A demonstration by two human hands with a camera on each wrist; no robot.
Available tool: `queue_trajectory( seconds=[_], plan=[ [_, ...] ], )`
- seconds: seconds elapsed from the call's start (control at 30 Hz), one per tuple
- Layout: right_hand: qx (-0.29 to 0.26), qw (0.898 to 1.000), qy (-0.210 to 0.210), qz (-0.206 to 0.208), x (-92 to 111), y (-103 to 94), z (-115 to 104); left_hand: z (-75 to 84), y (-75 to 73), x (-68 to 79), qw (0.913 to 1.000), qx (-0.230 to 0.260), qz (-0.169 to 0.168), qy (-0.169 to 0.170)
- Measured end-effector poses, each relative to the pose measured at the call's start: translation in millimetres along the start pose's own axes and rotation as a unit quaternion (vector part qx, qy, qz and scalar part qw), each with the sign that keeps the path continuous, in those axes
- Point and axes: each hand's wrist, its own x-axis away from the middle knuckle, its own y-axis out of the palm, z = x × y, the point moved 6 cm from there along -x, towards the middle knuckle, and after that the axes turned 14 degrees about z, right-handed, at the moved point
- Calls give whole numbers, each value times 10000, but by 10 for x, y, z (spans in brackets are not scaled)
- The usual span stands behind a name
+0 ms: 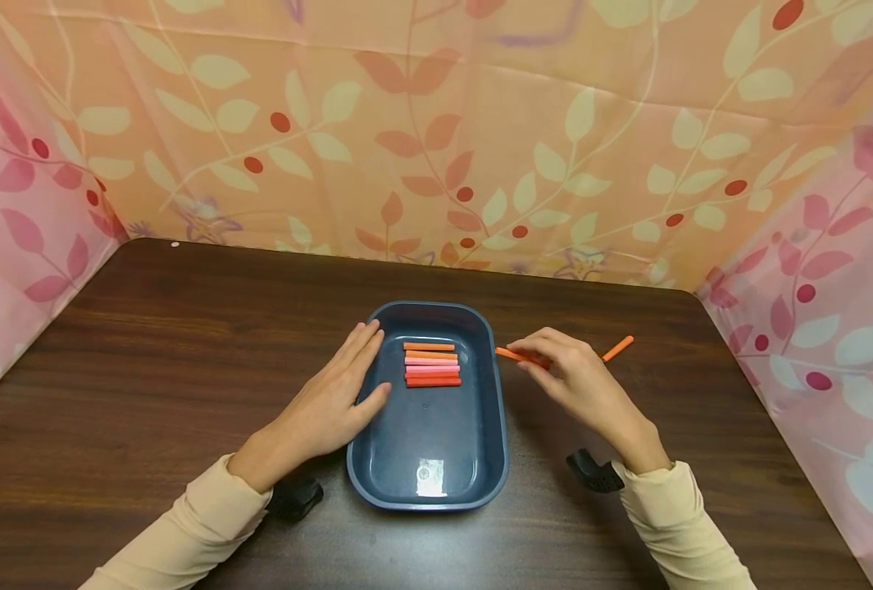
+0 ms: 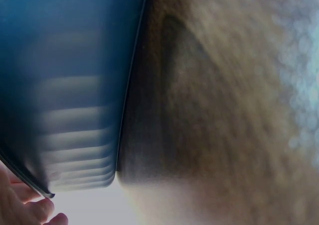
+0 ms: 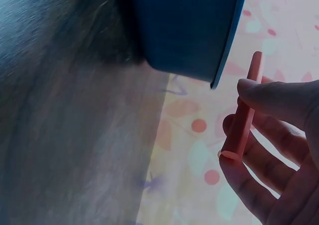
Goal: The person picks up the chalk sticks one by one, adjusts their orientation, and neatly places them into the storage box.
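Note:
My left hand [image 1: 336, 397] rests with straight fingers on the left rim of a dark blue plastic tray [image 1: 429, 455]. In the left wrist view, fingertips [image 2: 42, 210] curve over the rim beside the ribbed outer wall. Just off the tray's right side, my right hand [image 1: 576, 377] pinches an orange stick [image 3: 243, 115], slim, round and slightly tapered like chalk, between thumb and fingers. Several such sticks lie side by side in the tray: orange [image 1: 429, 347], pink [image 1: 432, 369] and red [image 1: 433, 382]. Another orange stick [image 1: 618, 348] lies on the table beyond my right hand.
The dark wood table [image 1: 207, 328] carries all of this. Patterned cloth [image 1: 436, 147] hangs behind it and at both sides. Black wrist straps [image 1: 594, 471] show below both sleeves. A small white spot [image 1: 175, 244] marks the far left edge.

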Motion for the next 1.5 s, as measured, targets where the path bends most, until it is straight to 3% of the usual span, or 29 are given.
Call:
queue_trajectory(
  seconds=[0.5,1.5],
  plan=[
    [-129,9993,-284,-197,-189,110,-202,6,-10,-1,10000,4,42,53],
    [-41,9945,-265,-1013,-325,533,-421,2,-1,3,10000,-23,44,71]
  ],
)
